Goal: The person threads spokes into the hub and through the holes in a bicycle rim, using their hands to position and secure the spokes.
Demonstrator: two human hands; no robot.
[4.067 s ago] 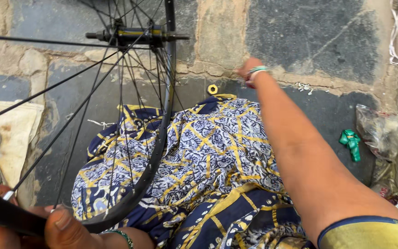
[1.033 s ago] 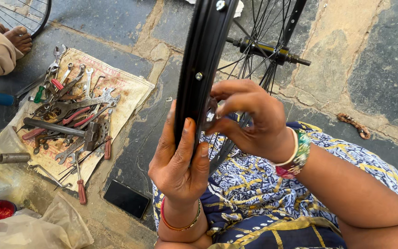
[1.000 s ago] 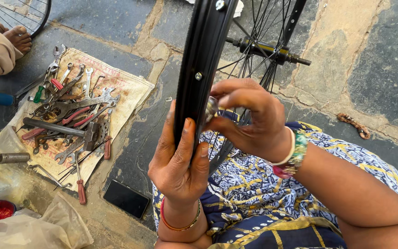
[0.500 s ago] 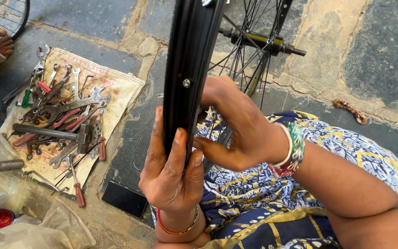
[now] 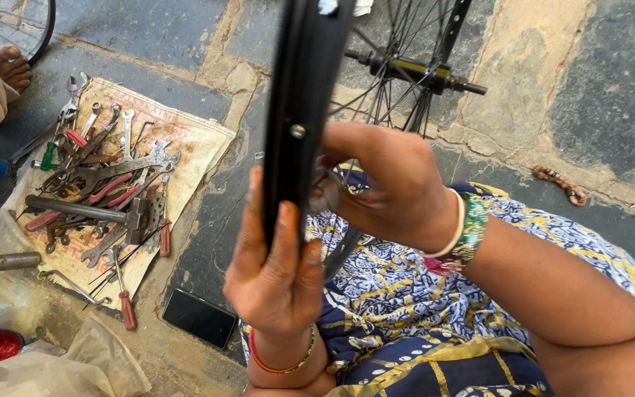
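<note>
Lap: blue, white and yellow patterned cloth point(image 5: 406, 309) nearest the camera, under both arms.
Left hand: the left hand point(image 5: 277, 276) is wrapped around the black wheel rim point(image 5: 303, 117), palm behind it, fingers up along its near face; a thin bangle sits at the wrist.
Right hand: the right hand point(image 5: 395, 184) is curled beside the rim's inner edge, fingertips pinched on a small round metal part point(image 5: 325, 195) I cannot identify; green and white bangles at the wrist.
Wheel: rim stands upright between the 2 hands, edge-on to the camera; spokes run back to the hub axle point(image 5: 413, 70).
Ground, left: dark phone point(image 5: 200, 317) on the stone; just beyond, a sack sheet point(image 5: 192, 140) piled with wrenches, screwdrivers and a hammer point(image 5: 93, 211).
Far left: another person's bare foot point(image 5: 5, 62).
Far right: rusty chain piece point(image 5: 558, 184).
</note>
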